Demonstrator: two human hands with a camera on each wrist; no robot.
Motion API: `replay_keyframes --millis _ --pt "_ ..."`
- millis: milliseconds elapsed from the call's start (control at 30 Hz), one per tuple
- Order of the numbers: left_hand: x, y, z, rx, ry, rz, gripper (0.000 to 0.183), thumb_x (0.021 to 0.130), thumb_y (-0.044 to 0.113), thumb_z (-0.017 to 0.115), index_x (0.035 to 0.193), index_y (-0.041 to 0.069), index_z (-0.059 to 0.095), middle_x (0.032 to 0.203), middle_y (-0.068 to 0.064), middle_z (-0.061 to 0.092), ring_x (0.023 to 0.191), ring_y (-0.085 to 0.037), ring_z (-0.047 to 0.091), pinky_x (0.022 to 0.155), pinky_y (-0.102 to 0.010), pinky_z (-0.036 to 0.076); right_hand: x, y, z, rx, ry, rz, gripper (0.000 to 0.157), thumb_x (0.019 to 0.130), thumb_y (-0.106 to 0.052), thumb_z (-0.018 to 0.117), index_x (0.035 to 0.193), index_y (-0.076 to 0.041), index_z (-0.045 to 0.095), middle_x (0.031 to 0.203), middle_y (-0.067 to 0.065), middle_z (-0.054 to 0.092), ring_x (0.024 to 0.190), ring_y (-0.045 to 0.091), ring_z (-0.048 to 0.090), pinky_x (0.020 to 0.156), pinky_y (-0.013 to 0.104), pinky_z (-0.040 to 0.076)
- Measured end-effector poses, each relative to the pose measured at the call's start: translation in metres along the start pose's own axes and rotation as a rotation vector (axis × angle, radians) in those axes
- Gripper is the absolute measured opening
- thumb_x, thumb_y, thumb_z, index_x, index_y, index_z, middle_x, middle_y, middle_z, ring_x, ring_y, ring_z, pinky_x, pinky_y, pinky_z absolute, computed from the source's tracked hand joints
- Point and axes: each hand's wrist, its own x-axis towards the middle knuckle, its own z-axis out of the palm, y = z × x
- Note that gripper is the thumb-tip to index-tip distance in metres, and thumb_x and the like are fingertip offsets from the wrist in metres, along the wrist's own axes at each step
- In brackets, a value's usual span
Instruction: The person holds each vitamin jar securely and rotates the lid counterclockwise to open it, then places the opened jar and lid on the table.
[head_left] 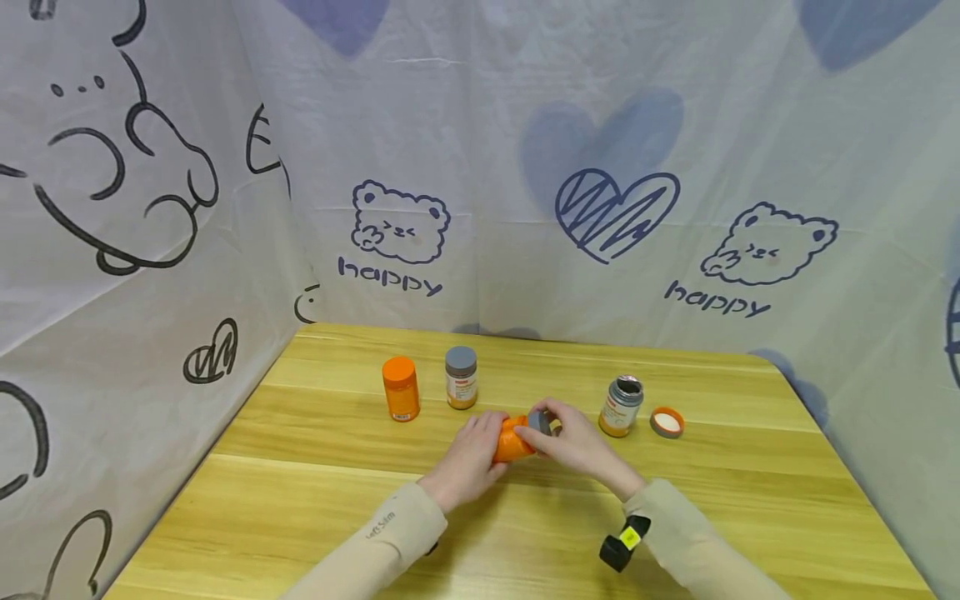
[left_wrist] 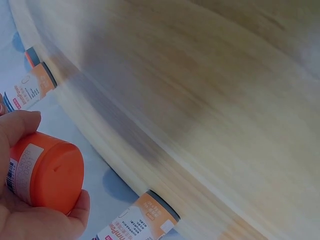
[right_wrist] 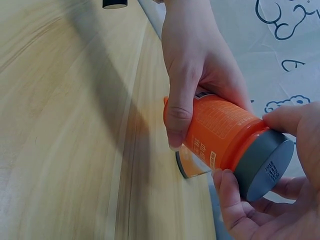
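Note:
An orange bottle (head_left: 512, 442) lies tilted sideways above the middle of the table, gripped round its body by my left hand (head_left: 472, 454). Its flat orange base faces the camera in the left wrist view. On its other end is a dark grey lid (right_wrist: 265, 165), and my right hand (head_left: 579, 443) holds that lid at the rim, fingers and thumb on opposite sides. To the right of my hands stands a white-and-orange jar (head_left: 619, 408) with its grey neck uncovered and a dark mouth showing. Beside it rests an orange-and-grey lid (head_left: 667, 422), pale inside face up.
Behind my left hand stand an orange bottle with an orange cap (head_left: 401, 389) and a white-and-orange jar with a grey lid (head_left: 461, 379). A wood-grain table (head_left: 315, 475) carries everything, with printed cloth (head_left: 495, 275) hanging at its back and sides.

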Motion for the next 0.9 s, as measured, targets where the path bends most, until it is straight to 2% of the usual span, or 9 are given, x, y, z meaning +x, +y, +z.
replay_keyframes --millis 333,667,767,900 --pt "-0.001 0.0 -0.001 -0.029 -0.04 -0.031 0.06 0.088 0.011 0.077 0.138 0.003 0.045 0.132 -0.014 0.059 0.114 -0.026 0.054 0.105 -0.045 0.046 0.001 0.006 -0.001 -0.024 -0.008 -0.078 0.035 0.092 -0.032 0.072 0.117 -0.009 0.063 0.107 0.012 0.067 0.08 0.022 0.061 0.066 0.025 0.051" --pt "-0.002 -0.003 0.002 -0.013 -0.048 -0.025 0.06 0.087 0.012 0.078 0.137 0.002 0.046 0.132 -0.015 0.059 0.113 -0.027 0.055 0.104 -0.045 0.047 0.0 0.012 0.0 -0.039 -0.034 -0.129 0.035 0.092 -0.029 0.072 0.12 -0.008 0.063 0.114 0.013 0.068 0.09 0.023 0.063 0.075 0.023 0.053" --pt "-0.002 -0.003 0.002 -0.016 -0.047 -0.025 0.06 0.087 0.012 0.078 0.136 0.002 0.047 0.131 -0.015 0.059 0.112 -0.027 0.055 0.103 -0.045 0.047 0.0 0.012 0.0 -0.034 -0.038 -0.137 0.036 0.093 -0.028 0.072 0.12 -0.008 0.063 0.115 0.013 0.067 0.094 0.024 0.064 0.078 0.025 0.054" --pt "-0.002 -0.004 0.001 -0.028 -0.051 -0.033 0.06 0.086 0.011 0.078 0.136 0.002 0.047 0.13 -0.015 0.06 0.111 -0.027 0.055 0.102 -0.045 0.047 -0.002 0.011 -0.001 -0.024 -0.036 -0.155 0.035 0.093 -0.027 0.072 0.121 -0.007 0.063 0.117 0.013 0.067 0.1 0.027 0.064 0.086 0.034 0.056"
